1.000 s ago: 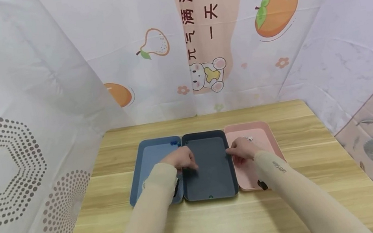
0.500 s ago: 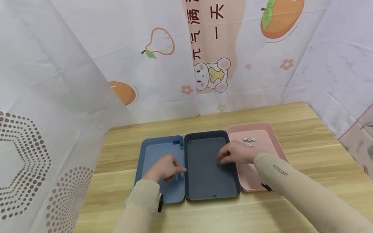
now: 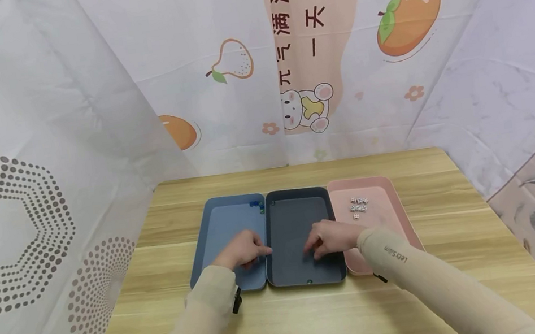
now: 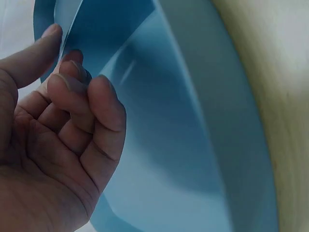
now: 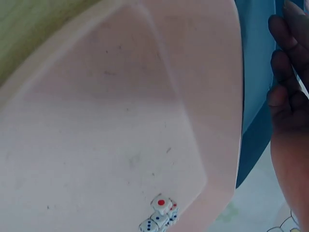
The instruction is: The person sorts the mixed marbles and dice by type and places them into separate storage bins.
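Note:
In the head view my left hand (image 3: pixel 247 248) hangs over the right side of the blue tray (image 3: pixel 203 256), its index finger at the rim shared with the dark tray (image 3: pixel 288 281). The left wrist view shows its fingers loosely bent, thumb apart, with nothing clearly held. My right hand (image 3: pixel 331 237) is above the right part of the dark tray, fingers pointing left and down. I see nothing in its grasp. One small green marble (image 3: pixel 310 281) lies at the dark tray's front edge, another marble (image 3: pixel 273 202) in its far left corner.
Blue and green marbles (image 3: pixel 255 203) sit in the blue tray's far right corner. Several white dice (image 3: pixel 358 208) lie in the pink tray (image 3: pixel 400 217) on the right. All three trays stand side by side on a wooden table (image 3: pixel 300 328), with printed curtains (image 3: pixel 225 156) behind.
My left hand has drawn back left from the dark tray to over the blue one. My right hand has moved left and nearer from the pink tray to above the dark tray, uncovering the dice.

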The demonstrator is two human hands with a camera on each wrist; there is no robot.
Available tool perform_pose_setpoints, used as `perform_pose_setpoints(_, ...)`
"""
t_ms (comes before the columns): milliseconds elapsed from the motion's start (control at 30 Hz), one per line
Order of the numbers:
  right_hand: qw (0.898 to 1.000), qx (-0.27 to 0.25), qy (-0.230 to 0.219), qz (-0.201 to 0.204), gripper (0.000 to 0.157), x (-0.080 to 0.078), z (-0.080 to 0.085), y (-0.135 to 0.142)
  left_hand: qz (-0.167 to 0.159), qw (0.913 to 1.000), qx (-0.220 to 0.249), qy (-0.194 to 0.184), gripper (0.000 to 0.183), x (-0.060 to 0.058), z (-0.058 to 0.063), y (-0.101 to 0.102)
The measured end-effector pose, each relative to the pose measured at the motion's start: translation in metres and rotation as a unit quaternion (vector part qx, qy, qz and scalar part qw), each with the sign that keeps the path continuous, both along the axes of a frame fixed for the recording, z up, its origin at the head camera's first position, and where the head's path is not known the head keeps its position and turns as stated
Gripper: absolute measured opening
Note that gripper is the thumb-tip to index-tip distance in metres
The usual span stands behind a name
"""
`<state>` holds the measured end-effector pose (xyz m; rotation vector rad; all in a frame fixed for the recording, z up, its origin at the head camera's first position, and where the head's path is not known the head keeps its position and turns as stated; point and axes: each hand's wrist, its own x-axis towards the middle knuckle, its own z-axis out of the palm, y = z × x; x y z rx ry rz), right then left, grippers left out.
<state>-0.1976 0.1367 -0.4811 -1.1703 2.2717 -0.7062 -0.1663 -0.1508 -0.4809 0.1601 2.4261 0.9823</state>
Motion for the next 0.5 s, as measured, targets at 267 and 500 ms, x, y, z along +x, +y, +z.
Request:
perform_pose_setpoints(267,0.999,0.006,-0.01,0.035,0.022,0.004,-0.01,-0.007,0.02,0.9995,0.013,-0.021,0.036,0.002,-0.003,0.001)
perform_pose_setpoints(500,0.998,0.013,-0.03,0.053,0.02,0.009,-0.016,-0.015,0.029,0.9986,0.023,-0.037,0.036,0.004,-0.004,0.004)
